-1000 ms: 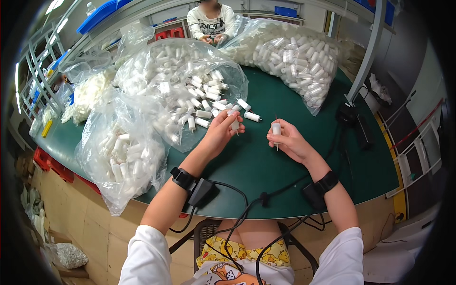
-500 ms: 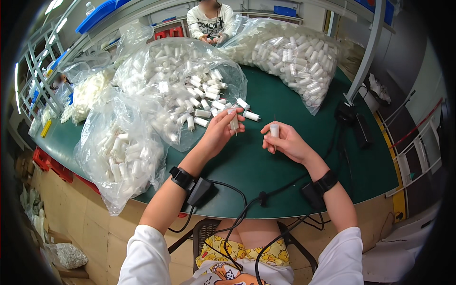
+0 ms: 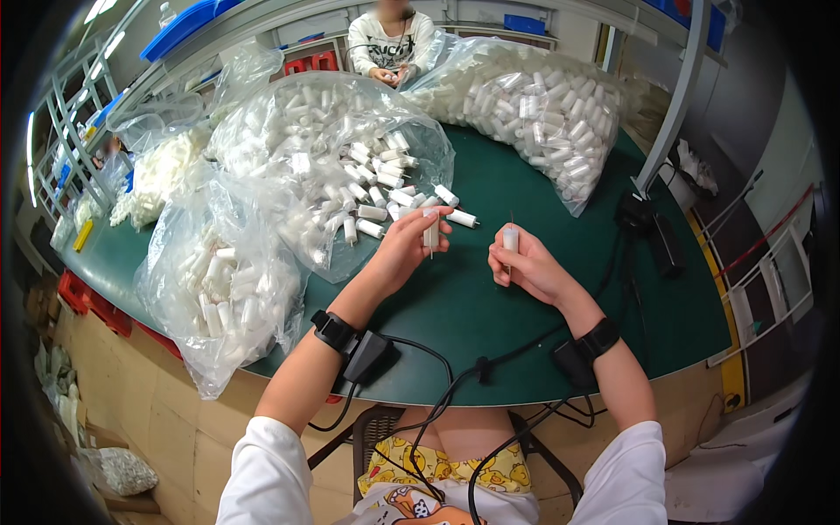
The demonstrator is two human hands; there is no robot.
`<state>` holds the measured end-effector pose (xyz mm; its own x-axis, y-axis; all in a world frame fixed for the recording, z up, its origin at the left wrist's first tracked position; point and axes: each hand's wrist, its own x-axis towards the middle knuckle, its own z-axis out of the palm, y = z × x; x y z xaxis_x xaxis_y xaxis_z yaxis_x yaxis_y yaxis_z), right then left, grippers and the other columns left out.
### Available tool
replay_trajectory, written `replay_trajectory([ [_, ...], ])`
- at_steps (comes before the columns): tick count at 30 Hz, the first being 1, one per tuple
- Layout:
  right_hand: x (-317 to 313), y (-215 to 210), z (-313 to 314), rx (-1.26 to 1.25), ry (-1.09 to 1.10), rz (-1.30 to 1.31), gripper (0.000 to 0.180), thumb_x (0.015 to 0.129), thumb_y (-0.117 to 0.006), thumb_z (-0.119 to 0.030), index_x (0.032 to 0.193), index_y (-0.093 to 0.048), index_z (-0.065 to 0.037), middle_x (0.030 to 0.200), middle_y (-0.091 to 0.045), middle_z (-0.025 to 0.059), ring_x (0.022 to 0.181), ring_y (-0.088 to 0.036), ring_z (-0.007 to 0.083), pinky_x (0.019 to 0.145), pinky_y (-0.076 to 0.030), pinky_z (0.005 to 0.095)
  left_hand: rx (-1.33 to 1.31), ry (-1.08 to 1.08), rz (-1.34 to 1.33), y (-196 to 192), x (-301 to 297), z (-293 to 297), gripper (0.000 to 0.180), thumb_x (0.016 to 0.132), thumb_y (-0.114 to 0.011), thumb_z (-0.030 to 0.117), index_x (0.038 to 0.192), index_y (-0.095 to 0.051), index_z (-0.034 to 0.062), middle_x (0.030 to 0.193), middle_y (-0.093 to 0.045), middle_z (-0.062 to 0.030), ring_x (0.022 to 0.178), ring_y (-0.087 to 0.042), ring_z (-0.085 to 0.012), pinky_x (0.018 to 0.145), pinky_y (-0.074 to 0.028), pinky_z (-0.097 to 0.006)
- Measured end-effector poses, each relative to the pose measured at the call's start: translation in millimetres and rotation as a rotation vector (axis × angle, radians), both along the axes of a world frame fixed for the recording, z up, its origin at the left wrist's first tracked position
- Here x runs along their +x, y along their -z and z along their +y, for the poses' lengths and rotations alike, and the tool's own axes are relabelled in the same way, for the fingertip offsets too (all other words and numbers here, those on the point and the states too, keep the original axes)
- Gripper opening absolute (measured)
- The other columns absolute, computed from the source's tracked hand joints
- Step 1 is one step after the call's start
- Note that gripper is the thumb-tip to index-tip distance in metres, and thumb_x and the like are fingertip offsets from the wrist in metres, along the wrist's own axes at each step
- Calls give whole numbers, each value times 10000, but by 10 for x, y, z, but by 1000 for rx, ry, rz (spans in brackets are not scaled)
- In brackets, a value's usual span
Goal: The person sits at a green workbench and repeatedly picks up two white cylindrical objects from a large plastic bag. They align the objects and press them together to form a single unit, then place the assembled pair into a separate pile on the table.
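My left hand [image 3: 407,245] grips a small white cylinder [image 3: 431,229] upright between thumb and fingers, and a thin pin shows at its lower end. To the right, my right hand [image 3: 529,265] holds another white cylinder [image 3: 510,240], with a thin pin pointing up from its top. The two hands are apart, both above the green table [image 3: 525,350]. Just beyond my left hand lies a loose pile of similar white cylinders [image 3: 385,171], spilling from the mouth of a clear plastic bag [image 3: 262,122].
Another clear bag full of cylinders [image 3: 560,122] stands at the far right, and a smaller bag [image 3: 219,289] hangs over the near left edge. Black cables [image 3: 451,376] run from my wrist straps across the table edge. Opposite sits a person [image 3: 391,44]. A metal post [image 3: 678,96] rises at right.
Both hands still hold their cylinders. My right hand has shifted slightly to the right, and the cylinder in my left hand looks more upright.
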<state>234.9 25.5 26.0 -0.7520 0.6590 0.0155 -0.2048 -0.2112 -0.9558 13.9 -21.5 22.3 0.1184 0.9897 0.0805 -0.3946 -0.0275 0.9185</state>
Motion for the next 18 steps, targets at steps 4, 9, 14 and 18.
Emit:
replay_trajectory([
  [4, 27, 7, 27, -66, -19, 66, 176, 904, -504, -156, 773, -411, -83, 648, -450, 21, 516, -410, 87, 498, -344, 230, -24, 33, -20, 6, -18, 4, 436, 890, -427, 317, 1191, -495, 9, 833, -532, -18, 729, -508, -129, 708, -401, -243],
  [9, 58, 3, 70, -125, 2, 77, 281, 897, -447, -245, 679, -403, -74, 573, -399, 17, 444, -349, 87, 459, -310, 230, -6, 139, -88, 25, -41, -7, 456, 875, -344, 315, 1155, -505, -6, 724, -486, -22, 646, -450, -137, 668, -370, -269],
  [14, 72, 62, 112, -96, 42, -25, 285, 887, -440, -239, 660, -402, -70, 568, -394, 16, 420, -318, 78, 433, -285, 232, 11, 211, -199, 25, -34, -11, 484, 855, -301, 341, 1071, -531, -26, 654, -436, -18, 587, -394, -140, 640, -356, -272],
  [18, 53, 76, 114, -95, 63, -21, 267, 886, -439, -230, 678, -413, -64, 588, -401, 15, 423, -320, 76, 439, -289, 232, 35, 274, -277, 32, -53, -16, 503, 839, -321, 377, 1050, -535, -27, 648, -407, -15, 578, -376, -138, 631, -348, -277],
])
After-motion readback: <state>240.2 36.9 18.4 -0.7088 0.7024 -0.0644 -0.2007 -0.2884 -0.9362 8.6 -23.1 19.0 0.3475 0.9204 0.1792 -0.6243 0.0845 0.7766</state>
